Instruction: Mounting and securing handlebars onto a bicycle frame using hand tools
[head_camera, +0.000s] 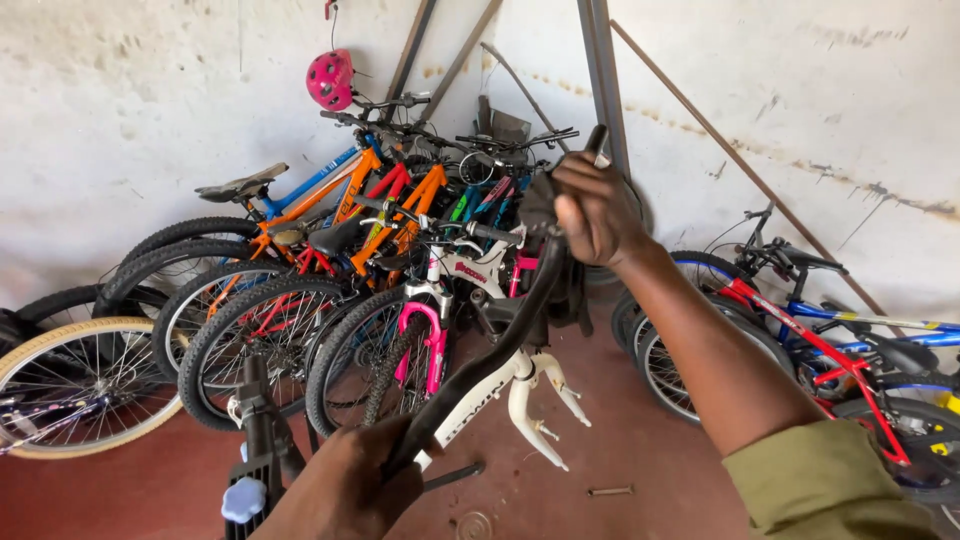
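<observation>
My left hand (345, 490) grips the lower end of a black rubber inner tube (500, 345) near the bottom of the view. My right hand (592, 208) holds the tube's upper end raised, so the tube stretches in a curve between both hands. A white bicycle frame with a white fork (528, 395) hangs just behind the tube. A black clamp with a pale blue knob (250, 470) stands left of my left hand.
Several bicycles (330, 290) lean packed against the white wall at left, a pink helmet (331, 79) above them. A red and a blue bicycle (830, 350) stand at right. Metal bars (600, 70) lean in the corner. Small parts (610, 490) lie on the red floor.
</observation>
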